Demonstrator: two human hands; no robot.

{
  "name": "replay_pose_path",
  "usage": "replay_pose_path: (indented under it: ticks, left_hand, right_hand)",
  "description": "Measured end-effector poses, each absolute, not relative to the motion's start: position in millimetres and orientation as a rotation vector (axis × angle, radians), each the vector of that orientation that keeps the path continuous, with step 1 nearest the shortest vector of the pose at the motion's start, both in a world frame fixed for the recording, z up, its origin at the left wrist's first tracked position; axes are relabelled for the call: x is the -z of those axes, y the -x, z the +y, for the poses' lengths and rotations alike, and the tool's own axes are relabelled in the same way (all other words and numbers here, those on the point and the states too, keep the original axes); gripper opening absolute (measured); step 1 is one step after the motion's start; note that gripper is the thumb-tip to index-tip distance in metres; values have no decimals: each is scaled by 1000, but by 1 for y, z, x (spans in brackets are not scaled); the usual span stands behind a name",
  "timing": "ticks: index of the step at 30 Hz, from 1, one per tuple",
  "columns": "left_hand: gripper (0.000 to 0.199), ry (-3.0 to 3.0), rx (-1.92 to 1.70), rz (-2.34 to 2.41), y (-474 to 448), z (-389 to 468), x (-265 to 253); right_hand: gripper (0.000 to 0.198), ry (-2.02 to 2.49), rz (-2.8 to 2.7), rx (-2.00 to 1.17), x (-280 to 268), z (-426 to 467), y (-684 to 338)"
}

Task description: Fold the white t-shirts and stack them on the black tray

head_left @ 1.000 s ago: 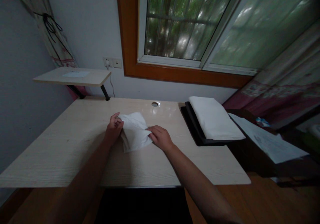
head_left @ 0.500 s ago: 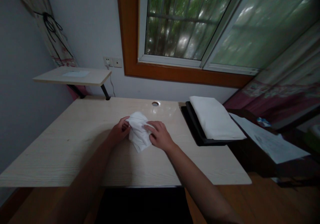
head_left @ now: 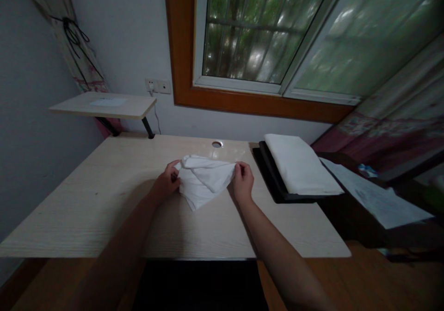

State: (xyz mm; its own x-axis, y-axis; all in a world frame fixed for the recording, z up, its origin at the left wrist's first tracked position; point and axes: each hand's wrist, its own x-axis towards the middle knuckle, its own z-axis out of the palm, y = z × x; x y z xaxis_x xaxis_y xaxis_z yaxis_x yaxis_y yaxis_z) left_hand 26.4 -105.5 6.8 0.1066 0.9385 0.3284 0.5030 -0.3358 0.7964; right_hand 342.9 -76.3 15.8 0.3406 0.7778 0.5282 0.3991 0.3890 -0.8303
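Note:
A thin white cloth [head_left: 203,181] lies partly folded on the pale wooden desk [head_left: 114,200], with one corner pointing toward me. Its upper left edge is pinched by my left hand [head_left: 168,180], whose fingers are closed. On the other side, my right hand [head_left: 243,179] grips a corner of the cloth between thumb and fingers. Between the hands the upper part is stretched sideways, with creases and a loose fold. The fingertips of both hands are partly hidden by the fabric.
Right of my hands, a folded white stack [head_left: 300,163] rests on black folders [head_left: 274,181]. A raised shelf [head_left: 104,105] stands at the back left with a paper on it. The desk has a cable hole [head_left: 217,144] near the wall. Papers [head_left: 378,193] lie on dark furniture at right.
My right hand has moved to the right with a corner of the cloth, opening it out wider. My left hand stays at the left edge.

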Motion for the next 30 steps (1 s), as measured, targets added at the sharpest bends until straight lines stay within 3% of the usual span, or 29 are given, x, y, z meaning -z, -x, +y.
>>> replay_pose_path:
  ticks: [3, 8, 16, 25, 30]
  left_hand:
    - [76, -1819, -1261, 1371, -26, -103, -3]
    - [70, -1820, -1280, 1393, -23, -100, 0]
    - [56, -1759, -1336, 1439, -22, -103, -9]
    - [53, -1238, -1605, 1403, -27, -98, -23]
    - [48, -984, -1656, 1202, -33, -102, -31]
  right_hand:
    - [25, 1273, -962, -406, -12, -66, -354]
    - [21, 1263, -926, -323, -14, -68, -355]
    - [15, 958, -1755, -124, -29, -91, -338]
    - [48, 745, -2424, -85, -30, -97, -327]
    - [31, 831, -2419, -29, -23, -93, -327]
